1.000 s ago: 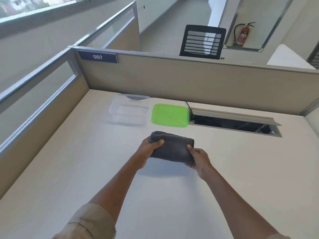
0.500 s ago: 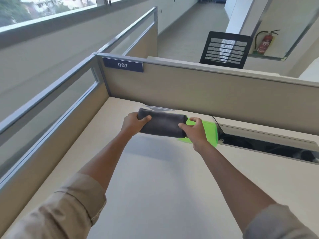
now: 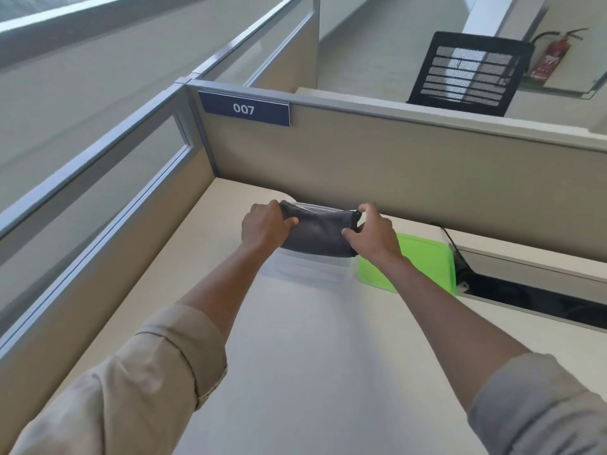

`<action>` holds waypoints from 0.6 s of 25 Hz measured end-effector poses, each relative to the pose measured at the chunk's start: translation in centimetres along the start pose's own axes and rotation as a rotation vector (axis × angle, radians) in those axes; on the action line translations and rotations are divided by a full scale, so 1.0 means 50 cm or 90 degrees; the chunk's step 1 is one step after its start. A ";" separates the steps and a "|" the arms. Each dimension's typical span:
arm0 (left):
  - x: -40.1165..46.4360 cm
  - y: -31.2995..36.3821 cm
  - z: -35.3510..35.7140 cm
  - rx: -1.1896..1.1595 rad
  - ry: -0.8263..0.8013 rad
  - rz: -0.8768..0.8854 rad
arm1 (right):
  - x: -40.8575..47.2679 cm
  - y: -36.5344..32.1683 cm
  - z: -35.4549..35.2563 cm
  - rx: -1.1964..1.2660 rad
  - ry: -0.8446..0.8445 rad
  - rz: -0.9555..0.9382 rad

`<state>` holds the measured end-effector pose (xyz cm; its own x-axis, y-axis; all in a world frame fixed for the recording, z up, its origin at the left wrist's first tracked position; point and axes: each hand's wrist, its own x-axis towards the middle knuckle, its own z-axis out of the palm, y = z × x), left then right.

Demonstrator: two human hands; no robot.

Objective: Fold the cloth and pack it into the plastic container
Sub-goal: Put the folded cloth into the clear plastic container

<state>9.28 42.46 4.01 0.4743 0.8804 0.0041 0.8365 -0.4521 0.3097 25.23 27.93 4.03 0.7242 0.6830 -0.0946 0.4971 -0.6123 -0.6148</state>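
A folded dark grey cloth sits in the mouth of the clear plastic container at the back of the desk, its lower part inside the rim. My left hand grips the cloth's left end. My right hand holds the right end, thumb on the front and fingers behind. The container's near wall shows below the cloth; its far rim peeks out above. The green lid lies flat just right of the container, partly under my right wrist.
The beige partition with a "007" plate rises right behind the container. A glass-topped divider runs along the left. An open cable tray with a cord is sunk into the desk at right.
Both hands carried the folded cloth forward from the middle of the desk, over the container, and lowered it into the opening. The camera moved closer to the partition.
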 end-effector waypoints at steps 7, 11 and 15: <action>0.002 0.012 0.048 0.239 0.071 0.114 | 0.026 -0.003 0.034 -0.288 -0.048 -0.110; 0.000 0.013 0.060 0.273 0.086 0.125 | 0.025 -0.005 0.053 -0.334 -0.012 -0.114; 0.001 0.019 0.061 0.352 0.049 0.148 | 0.025 0.008 0.063 -0.332 0.010 -0.123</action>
<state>10.93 41.65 1.39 0.6578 0.7481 0.0875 0.7417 -0.6231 -0.2483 24.84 29.77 1.19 0.6020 0.7985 -0.0045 0.7890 -0.5957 -0.1500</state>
